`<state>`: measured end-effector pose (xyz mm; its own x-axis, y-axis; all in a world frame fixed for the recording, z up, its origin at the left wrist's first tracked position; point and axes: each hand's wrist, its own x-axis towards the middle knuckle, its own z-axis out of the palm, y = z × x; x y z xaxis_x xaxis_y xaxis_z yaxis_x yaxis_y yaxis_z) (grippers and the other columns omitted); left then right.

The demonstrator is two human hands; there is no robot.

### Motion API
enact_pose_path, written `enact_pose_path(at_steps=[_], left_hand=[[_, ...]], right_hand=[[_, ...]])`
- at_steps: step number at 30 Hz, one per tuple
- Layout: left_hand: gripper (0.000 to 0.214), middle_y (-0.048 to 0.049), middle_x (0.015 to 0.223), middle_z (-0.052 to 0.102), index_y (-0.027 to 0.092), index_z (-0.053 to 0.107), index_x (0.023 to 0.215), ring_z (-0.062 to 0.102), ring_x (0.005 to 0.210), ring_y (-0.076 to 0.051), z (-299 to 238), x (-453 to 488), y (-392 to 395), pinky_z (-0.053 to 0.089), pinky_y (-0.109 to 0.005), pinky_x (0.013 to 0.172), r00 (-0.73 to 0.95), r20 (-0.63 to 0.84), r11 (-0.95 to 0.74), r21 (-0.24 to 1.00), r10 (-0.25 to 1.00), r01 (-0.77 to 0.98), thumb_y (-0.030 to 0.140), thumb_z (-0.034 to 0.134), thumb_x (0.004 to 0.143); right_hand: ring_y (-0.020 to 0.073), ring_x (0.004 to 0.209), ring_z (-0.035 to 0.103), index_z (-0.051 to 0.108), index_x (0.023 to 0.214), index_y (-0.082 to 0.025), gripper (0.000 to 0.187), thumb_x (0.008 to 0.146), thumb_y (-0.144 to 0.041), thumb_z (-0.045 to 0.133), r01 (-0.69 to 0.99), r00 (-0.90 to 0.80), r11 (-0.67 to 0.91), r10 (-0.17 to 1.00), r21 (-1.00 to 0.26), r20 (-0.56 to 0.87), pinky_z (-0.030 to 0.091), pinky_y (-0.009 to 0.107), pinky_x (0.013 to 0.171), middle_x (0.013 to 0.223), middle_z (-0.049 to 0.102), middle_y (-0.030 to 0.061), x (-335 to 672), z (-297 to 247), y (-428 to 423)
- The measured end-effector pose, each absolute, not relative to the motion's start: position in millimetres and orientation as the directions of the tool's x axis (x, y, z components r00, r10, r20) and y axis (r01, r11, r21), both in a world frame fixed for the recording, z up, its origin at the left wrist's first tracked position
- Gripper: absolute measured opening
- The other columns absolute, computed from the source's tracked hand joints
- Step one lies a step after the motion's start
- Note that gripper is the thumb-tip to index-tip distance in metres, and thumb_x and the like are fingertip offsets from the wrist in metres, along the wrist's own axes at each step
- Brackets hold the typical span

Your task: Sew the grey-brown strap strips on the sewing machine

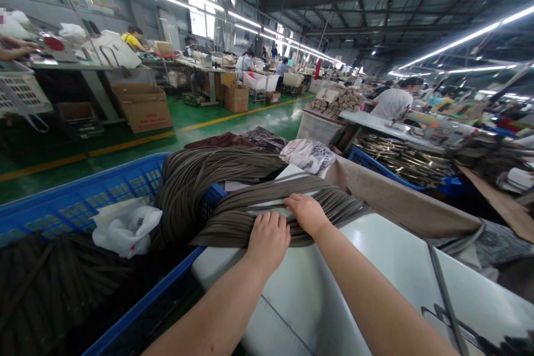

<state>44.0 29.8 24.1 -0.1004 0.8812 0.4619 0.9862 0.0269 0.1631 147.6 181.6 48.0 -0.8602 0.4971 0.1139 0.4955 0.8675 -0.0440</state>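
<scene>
Left hand (270, 238) and right hand (307, 213) contact the brown strips (233, 219) (grasp not determinable); uneven pressure may splay the strips.

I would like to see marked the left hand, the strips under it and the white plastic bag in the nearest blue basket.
Left hand (269, 239), head view: back of the hand.
Strips (233, 225), head view: left part.
White plastic bag (125, 229), head view: crumpled middle.
</scene>
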Motion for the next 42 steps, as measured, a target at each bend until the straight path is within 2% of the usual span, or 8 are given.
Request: enact_pose_path(at_steps=[4,7,9,13,15,20,29,42], left_hand=[[0.011,-0.0099,0.105,0.063,0.018,0.058,0.107,0.060,0.094,-0.026,21.1,44.8,29.9,0.046,-0.044,0.086,-0.143,0.468,0.056,0.194,0.872,0.979,0.024,0.053,0.099],[0.032,-0.0154,0.130,0.060,0.015,0.053,0.129,0.061,0.100,-0.026,17.7,45.6,30.0,0.046,-0.044,0.092,-0.169,0.506,0.079,0.195,0.846,0.978,0.024,0.054,0.098],[0.041,-0.0166,0.137,0.058,0.013,0.049,0.137,0.061,0.105,-0.027,16.8,45.6,30.4,0.046,-0.044,0.094,-0.166,0.519,0.078,0.187,0.839,0.979,0.026,0.054,0.098],[0.020,-0.0106,0.104,0.066,0.015,0.061,0.113,0.059,0.098,-0.027,20.3,45.1,30.8,0.046,-0.043,0.087,-0.114,0.476,0.040,0.162,0.872,0.986,0.027,0.052,0.100],[0.014,-0.0092,0.096,0.064,0.017,0.062,0.102,0.058,0.094,-0.027,22.5,44.9,30.4,0.045,-0.043,0.085,-0.093,0.465,0.022,0.155,0.880,0.988,0.025,0.051,0.100],[0.013,-0.0089,0.094,0.062,0.018,0.061,0.098,0.056,0.096,-0.027,23.4,44.1,29.2,0.045,-0.044,0.089,-0.058,0.484,-0.014,0.143,0.873,0.990,0.024,0.050,0.100],[0.013,-0.0080,0.093,0.061,0.018,0.063,0.096,0.056,0.093,-0.027,20.3,43.5,31.6,0.045,-0.046,0.087,-0.077,0.484,0.001,0.156,0.872,0.988,0.026,0.052,0.099],[0.013,-0.0077,0.092,0.062,0.018,0.062,0.094,0.057,0.091,-0.027,23.0,44.0,30.4,0.046,-0.045,0.085,-0.070,0.498,-0.007,0.152,0.864,0.988,0.025,0.052,0.099]], right_hand=[[0.0226,0.099,0.062,0.071,0.104,-0.019,0.016,0.099,-0.018,0.055,0.490,-0.863,0.871,0.492,-0.048,0.116,0.044,0.035,0.092,0.100,0.069,0.0093,150.7,52.8,178.9],[0.0205,0.098,0.063,0.070,0.104,-0.020,0.015,0.098,-0.018,0.057,0.470,-0.873,0.879,0.477,-0.084,0.108,0.045,0.032,0.092,0.100,0.070,0.0074,158.1,55.9,178.2],[0.0178,0.096,0.064,0.071,0.101,-0.022,0.014,0.097,-0.017,0.059,0.436,-0.890,0.892,0.447,-0.118,0.087,0.047,0.028,0.090,0.097,0.070,0.0042,163.5,58.2,178.2],[0.0156,0.091,0.066,0.073,0.092,-0.023,0.017,0.100,-0.022,0.058,0.421,-0.896,0.892,0.437,-0.165,0.077,0.049,0.025,0.085,0.093,0.070,0.0018,166.6,62.0,179.9],[0.0176,0.098,0.065,0.072,0.099,-0.021,0.017,0.099,-0.020,0.056,0.461,-0.869,0.872,0.482,-0.166,0.115,0.049,0.028,0.091,0.102,0.070,0.0048,162.3,61.8,181.4],[0.0239,0.119,0.059,0.063,0.129,-0.015,0.039,0.090,-0.012,0.064,0.544,-0.808,0.826,0.563,-0.144,0.173,0.043,0.035,0.107,0.130,0.064,0.0121,146.8,54.2,185.0],[0.0222,0.104,0.063,0.067,0.111,-0.019,0.020,0.093,-0.015,0.063,0.573,-0.805,0.815,0.580,-0.088,0.126,0.045,0.033,0.097,0.109,0.069,0.0080,146.2,47.2,187.7],[0.0212,0.107,0.062,0.073,0.115,-0.021,0.023,0.095,-0.018,0.063,0.545,-0.825,0.833,0.553,-0.093,0.116,0.044,0.033,0.101,0.112,0.069,0.0073,151.4,46.2,188.2]])
